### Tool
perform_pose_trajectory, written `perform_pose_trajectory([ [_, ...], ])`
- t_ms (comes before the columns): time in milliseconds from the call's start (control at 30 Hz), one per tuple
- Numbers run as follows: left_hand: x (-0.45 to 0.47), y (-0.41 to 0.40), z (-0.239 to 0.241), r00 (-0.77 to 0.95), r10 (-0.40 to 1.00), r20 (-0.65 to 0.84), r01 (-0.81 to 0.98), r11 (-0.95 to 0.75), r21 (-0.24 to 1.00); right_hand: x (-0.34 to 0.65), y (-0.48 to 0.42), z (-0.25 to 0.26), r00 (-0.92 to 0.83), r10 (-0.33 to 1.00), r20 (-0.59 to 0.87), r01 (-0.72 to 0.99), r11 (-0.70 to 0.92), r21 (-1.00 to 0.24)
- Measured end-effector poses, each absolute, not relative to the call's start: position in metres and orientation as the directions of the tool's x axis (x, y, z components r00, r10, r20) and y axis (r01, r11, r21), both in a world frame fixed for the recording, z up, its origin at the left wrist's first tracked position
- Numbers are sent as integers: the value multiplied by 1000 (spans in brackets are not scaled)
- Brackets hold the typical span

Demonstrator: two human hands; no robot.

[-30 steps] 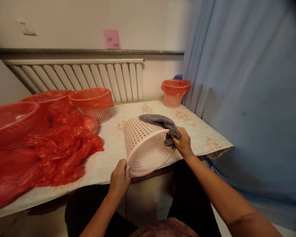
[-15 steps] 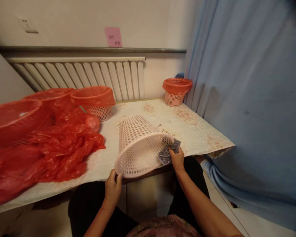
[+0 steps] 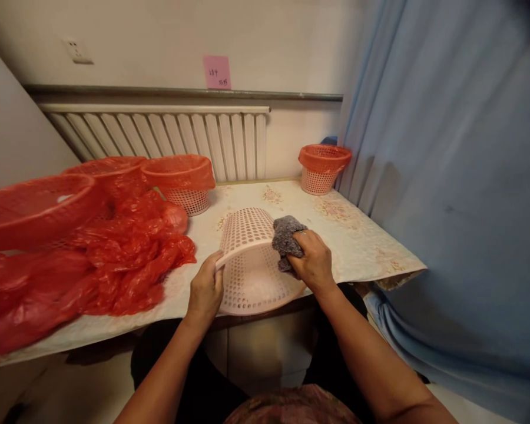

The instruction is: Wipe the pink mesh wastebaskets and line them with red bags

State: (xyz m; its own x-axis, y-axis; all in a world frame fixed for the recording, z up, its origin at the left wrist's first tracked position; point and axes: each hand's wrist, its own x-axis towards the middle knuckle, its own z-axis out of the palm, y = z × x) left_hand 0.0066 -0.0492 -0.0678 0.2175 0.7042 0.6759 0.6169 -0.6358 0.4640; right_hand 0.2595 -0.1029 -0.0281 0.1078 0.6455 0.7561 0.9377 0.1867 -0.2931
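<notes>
A pale pink perforated plastic basket (image 3: 247, 227) lies on its side at the table's front edge, its mouth facing me. My left hand (image 3: 206, 291) is closed round the left part of its rim. In my right hand (image 3: 313, 259) is a bunched grey cloth (image 3: 287, 235), pressed against the upper right of the rim. The cloth and fingers cover that stretch of rim.
Red plastic bags (image 3: 128, 253) are heaped on the left of the table (image 3: 362, 247). Behind them stand several bag-lined baskets (image 3: 188, 200). Another lined basket (image 3: 318, 181) is at the back right, beside a blue curtain (image 3: 450, 176). A radiator (image 3: 168, 138) runs along the wall.
My right hand has moved the cloth up and left along the rim. My left hand has shifted higher on the rim's left side. The view has turned slightly left.
</notes>
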Motion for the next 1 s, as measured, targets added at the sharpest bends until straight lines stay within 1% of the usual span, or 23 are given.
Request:
perform_pose_trajectory([
  [67,6,-44,-73,212,711,670,621,-628,470,266,-103,-37,148,659,738,917,189,-352],
  [133,4,-44,-80,186,726,662,621,-609,493,272,-104,-52,224,651,725,879,186,-438],
  [300,0,-48,-94,110,728,676,618,-583,527,272,-109,-103,506,557,658,755,82,-651],
  [367,-4,-46,-99,66,731,679,629,-559,540,267,-110,-125,614,540,576,665,39,-746],
  [433,-11,-41,-103,17,742,670,640,-523,563,260,-112,-145,696,564,444,535,4,-845],
  [533,-24,-34,-109,-67,783,619,648,-437,624,247,-115,-167,732,635,246,335,-21,-942],
  [600,-31,-35,-110,-124,790,600,666,-382,641,239,-118,-174,724,664,184,262,-18,-965],
  [667,-35,-45,-108,-178,725,666,700,-381,603,231,-120,-176,721,671,172,234,-2,-972],
  [733,-32,-60,-103,-199,609,768,715,-445,539,224,-122,-175,718,672,184,232,18,-972],
  [767,-28,-68,-99,-186,575,796,697,-494,520,221,-123,-173,711,674,200,243,32,-970],
  [800,-22,-75,-96,-139,594,793,653,-547,524,218,-125,-172,702,676,225,266,44,-963],
  [833,-14,-82,-92,-74,655,752,585,-582,565,214,-126,-171,690,676,259,301,57,-952],
  [867,-4,-86,-89,24,752,658,507,-577,641,211,-128,-169,671,679,299,347,69,-935],
  [900,6,-90,-85,104,834,542,422,-531,735,207,-130,-168,646,681,345,401,82,-912],
  [967,30,-92,-75,200,905,377,208,-415,886,200,-136,-166,585,678,444,511,116,-852],
  [1000,42,-91,-70,235,910,342,95,-371,924,197,-139,-166,549,679,487,556,138,-820],
])
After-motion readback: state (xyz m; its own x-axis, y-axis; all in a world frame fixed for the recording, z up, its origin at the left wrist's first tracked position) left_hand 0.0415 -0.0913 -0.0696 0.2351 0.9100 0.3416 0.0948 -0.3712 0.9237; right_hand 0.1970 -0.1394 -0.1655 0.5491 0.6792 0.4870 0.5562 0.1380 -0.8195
